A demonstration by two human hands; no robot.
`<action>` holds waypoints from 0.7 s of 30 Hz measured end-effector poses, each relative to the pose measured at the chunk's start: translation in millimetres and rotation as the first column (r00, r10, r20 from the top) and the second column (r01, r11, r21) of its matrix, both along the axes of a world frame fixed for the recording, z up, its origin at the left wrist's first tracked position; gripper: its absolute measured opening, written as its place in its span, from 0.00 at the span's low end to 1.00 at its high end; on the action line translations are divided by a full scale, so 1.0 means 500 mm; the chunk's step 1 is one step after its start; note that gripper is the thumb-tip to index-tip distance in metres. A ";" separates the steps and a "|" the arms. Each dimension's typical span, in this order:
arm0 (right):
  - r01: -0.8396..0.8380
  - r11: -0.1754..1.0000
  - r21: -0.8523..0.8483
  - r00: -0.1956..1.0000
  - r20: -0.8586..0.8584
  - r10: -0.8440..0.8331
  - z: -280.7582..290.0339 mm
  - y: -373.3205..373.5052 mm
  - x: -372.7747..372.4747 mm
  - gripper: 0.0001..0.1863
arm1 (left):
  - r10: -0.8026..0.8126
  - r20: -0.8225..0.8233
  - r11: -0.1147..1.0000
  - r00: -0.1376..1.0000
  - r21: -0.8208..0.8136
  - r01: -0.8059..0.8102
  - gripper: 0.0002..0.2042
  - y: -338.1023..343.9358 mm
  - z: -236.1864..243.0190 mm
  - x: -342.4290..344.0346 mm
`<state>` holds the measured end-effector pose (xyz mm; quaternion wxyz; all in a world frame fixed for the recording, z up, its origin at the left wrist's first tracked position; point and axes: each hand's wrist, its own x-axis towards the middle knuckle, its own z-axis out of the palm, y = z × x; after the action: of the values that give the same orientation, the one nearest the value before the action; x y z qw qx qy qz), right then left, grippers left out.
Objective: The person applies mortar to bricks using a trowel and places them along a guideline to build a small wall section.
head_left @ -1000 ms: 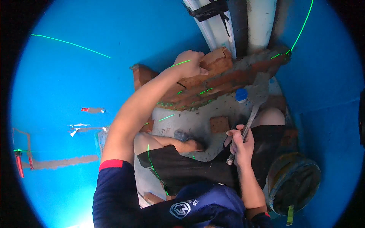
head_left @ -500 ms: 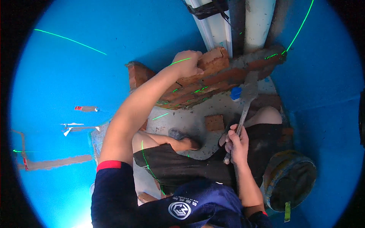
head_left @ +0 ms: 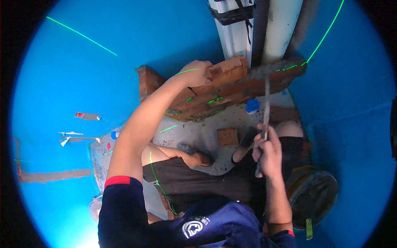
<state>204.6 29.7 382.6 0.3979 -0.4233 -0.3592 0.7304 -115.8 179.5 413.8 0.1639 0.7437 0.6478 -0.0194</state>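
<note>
My left hand [head_left: 196, 73] grips the left end of a loose-looking red brick [head_left: 227, 69] on top of a low brick wall [head_left: 219, 99] with grey mortar in its courses. My right hand [head_left: 268, 151] is closed round the handle of a grey trowel [head_left: 266, 107], held upright in view with its blade edge-on near the wall's right part. A blue round cap [head_left: 252, 106] sits on the floor just left of the trowel. A single brick [head_left: 227, 137] lies on the grey floor below it.
White pipes [head_left: 281, 25] and a taped white bundle [head_left: 231, 33] stand behind the brickwork. Blue walls [head_left: 74, 78] with green laser lines surround me. A bucket of dark mortar [head_left: 314, 194] stands at my right. My bent legs and feet fill the middle foreground.
My right hand has turned the trowel, so its blade, earlier broadside, now shows edge-on and more upright. My left hand remains on the brick; the view has shifted slightly.
</note>
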 end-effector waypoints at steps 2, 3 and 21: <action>-0.015 1.000 -0.011 0.996 -0.090 0.014 0.057 0.020 0.011 0.29 | 0.018 0.003 0.999 1.000 0.044 -0.018 0.31 -0.017 0.000 -0.014; -0.017 1.000 -0.017 0.978 -0.208 0.013 0.076 0.026 0.014 0.30 | 0.032 0.019 0.999 0.999 0.009 -0.033 0.30 -0.015 0.006 -0.020; 0.068 0.929 -0.365 0.998 0.008 -0.069 0.060 0.094 0.018 0.17 | 0.123 0.345 0.992 0.931 -0.009 -0.127 0.33 -0.067 -0.029 -0.095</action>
<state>213.5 76.7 412.5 0.3385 -0.5003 -0.2013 0.7711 -163.3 146.2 399.1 0.2709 0.6940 0.6551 0.1258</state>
